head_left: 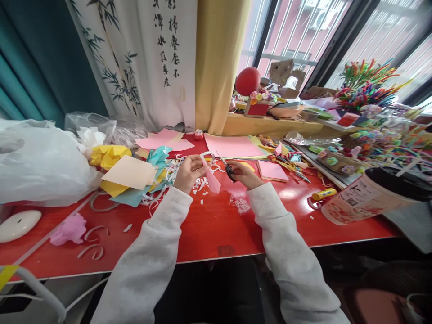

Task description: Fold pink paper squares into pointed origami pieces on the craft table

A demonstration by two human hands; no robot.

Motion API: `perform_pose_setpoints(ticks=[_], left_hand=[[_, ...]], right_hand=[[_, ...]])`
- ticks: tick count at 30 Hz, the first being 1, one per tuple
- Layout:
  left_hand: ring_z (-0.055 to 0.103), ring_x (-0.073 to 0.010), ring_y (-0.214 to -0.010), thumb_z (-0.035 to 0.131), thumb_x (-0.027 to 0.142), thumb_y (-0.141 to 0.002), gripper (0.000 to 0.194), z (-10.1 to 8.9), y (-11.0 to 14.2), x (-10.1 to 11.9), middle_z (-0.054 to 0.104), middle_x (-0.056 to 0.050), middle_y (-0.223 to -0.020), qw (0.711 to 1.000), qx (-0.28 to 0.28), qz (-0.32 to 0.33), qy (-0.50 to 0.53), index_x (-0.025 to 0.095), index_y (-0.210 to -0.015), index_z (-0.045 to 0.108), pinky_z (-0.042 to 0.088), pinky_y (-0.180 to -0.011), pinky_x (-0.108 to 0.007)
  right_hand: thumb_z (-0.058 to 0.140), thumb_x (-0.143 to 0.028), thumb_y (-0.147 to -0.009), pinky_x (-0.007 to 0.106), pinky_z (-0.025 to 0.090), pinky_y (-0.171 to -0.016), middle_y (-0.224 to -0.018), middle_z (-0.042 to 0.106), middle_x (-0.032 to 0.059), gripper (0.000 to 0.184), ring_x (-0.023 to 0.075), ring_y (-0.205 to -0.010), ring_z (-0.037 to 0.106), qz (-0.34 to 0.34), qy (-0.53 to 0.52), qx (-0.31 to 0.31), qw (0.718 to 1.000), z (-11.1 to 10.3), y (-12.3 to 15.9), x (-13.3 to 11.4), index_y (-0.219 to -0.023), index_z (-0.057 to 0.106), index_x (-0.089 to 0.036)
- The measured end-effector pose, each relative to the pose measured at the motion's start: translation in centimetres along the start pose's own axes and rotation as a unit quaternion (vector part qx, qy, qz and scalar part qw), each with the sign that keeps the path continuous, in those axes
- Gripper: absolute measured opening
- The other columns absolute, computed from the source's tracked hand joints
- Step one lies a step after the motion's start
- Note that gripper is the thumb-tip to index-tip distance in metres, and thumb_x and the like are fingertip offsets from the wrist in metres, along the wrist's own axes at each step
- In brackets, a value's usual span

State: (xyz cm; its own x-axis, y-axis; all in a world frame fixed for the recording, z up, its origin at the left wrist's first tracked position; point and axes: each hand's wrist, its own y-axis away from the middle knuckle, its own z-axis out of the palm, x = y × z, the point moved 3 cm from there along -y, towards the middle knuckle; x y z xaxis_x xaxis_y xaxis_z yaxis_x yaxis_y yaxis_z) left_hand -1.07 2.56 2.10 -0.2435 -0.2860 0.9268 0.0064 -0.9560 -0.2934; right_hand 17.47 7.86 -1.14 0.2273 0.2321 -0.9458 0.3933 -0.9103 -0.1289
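Note:
Above the middle of the red table, my left hand (191, 173) pinches a strip of pink paper (213, 182) that hangs down from the fingers; a curled white edge shows at its top. My right hand (247, 174) is closed around the dark handles of a pair of scissors (230, 171). Their blades point up and left, close to the paper, and whether they touch it I cannot tell. White paper scraps (201, 183) lie on the table just below my left hand, and small white crumbs (240, 204) lie below the scissors.
Pink sheets (232, 146) lie at the back, with a pink paper pad (272, 171) to the right. A large paper cup (366, 198) leans at the right edge. On the left are coloured sheets (130, 172), a white plastic bag (43, 162) and a crumpled pink paper (69, 229).

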Motion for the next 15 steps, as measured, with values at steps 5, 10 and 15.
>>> perform_pose_setpoints(ticks=[5, 10, 15], left_hand=[[0.060, -0.0163, -0.075, 0.068, 0.022, -0.058, 0.038, 0.1, 0.0, -0.1, 0.061, -0.003, -0.077, 1.000, 0.003, -0.026, -0.003, 0.015, -0.084, 0.042, 0.049, -0.063, -0.030], [0.061, -0.0178, -0.072, 0.068, 0.021, -0.058, 0.043, -0.2, 0.1, -0.3, 0.062, -0.001, -0.073, 1.000, 0.014, -0.022, -0.012, 0.019, -0.084, 0.033, 0.049, -0.061, -0.033], [0.057, -0.0185, -0.089, 0.062, 0.024, -0.065, 0.031, -0.3, 0.1, 0.0, 0.060, -0.008, -0.094, 0.996, -0.020, 0.047, -0.079, 0.017, -0.089, 0.043, 0.043, -0.080, -0.036]], right_hand=[[0.065, -0.025, -0.058, 0.019, 0.040, -0.055, -0.069, 0.046, -0.0044, 0.047, 0.0074, -0.063, 0.047, -0.063, -0.229, -0.054, 0.970, 3.0, 1.3, -2.7, -0.098, 0.038, -0.024], [0.065, -0.052, -0.052, 0.021, 0.044, -0.054, -0.075, 0.043, -0.0014, 0.059, 0.0091, -0.067, 0.047, -0.056, -0.191, -0.089, 0.976, 3.9, 2.1, -3.0, -0.096, 0.040, -0.022], [0.054, -0.058, -0.062, 0.019, 0.042, -0.046, -0.070, 0.047, 0.0007, 0.057, 0.0106, -0.063, 0.052, -0.033, -0.049, -0.149, 0.987, 4.1, 2.5, -3.0, -0.099, 0.047, -0.015]])
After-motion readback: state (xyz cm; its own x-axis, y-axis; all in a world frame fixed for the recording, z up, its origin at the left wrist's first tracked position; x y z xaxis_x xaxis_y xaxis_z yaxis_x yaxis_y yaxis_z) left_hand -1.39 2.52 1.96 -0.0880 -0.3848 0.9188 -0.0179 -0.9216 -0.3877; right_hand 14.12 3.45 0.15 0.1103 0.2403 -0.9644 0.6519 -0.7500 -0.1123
